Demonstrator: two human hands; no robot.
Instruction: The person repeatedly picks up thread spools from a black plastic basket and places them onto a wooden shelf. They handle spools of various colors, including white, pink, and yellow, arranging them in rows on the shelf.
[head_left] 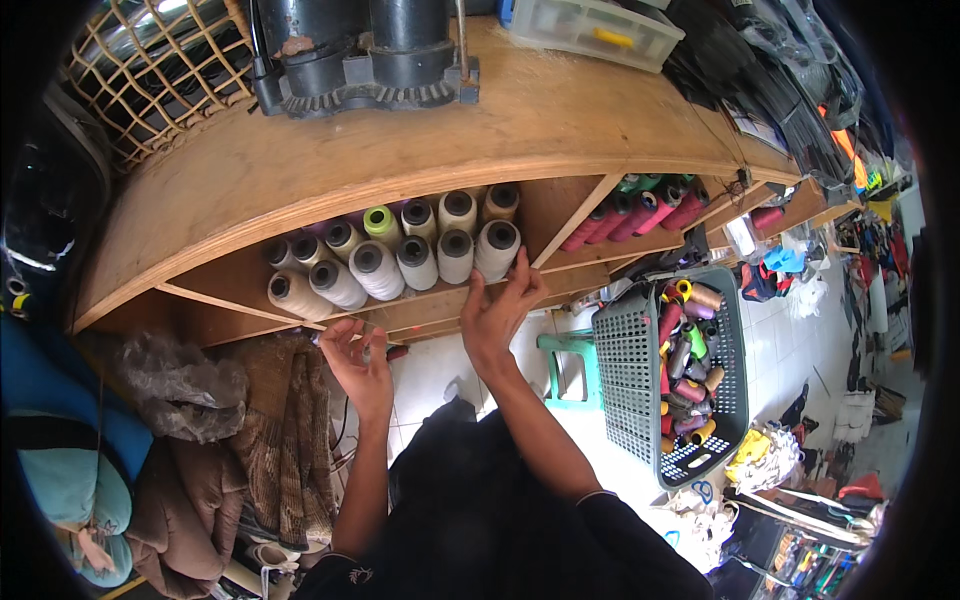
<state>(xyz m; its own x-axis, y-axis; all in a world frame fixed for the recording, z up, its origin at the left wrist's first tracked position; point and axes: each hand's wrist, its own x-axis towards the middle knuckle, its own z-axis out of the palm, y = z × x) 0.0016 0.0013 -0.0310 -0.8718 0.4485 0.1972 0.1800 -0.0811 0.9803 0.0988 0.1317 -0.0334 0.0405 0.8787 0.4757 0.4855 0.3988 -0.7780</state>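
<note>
A: Panel, head view; landmark is the wooden shelf unit [330,170], from which all places are given. Inside its upper compartment lie the pale thread cones [378,270] in two stacked rows, each on its side; the long axis runs front to back, with the dark core openings facing out toward the person. One yellow-green cone [380,222] sits in the back row. To the right of the shelf unit, on the floor, stands a grey plastic basket [640,370] of mixed-colour spools (tumbled, no common direction).

B: And the hands?

A: The right hand [497,315] is at the shelf's front edge, fingers spread fairly wide, their tips touching the rightmost pale cone [497,248] of the front row; it grips nothing. The left hand [358,360] hangs just below the shelf's front edge, fingers curled narrow around a small item, which I cannot identify.

B: How far along is the shelving?

A: Judging by the layout, well on; that compartment is nearly full across its width, while the basket still holds many spools. The compartment to the right carries red and green cones [640,212], likewise on their sides.
</note>
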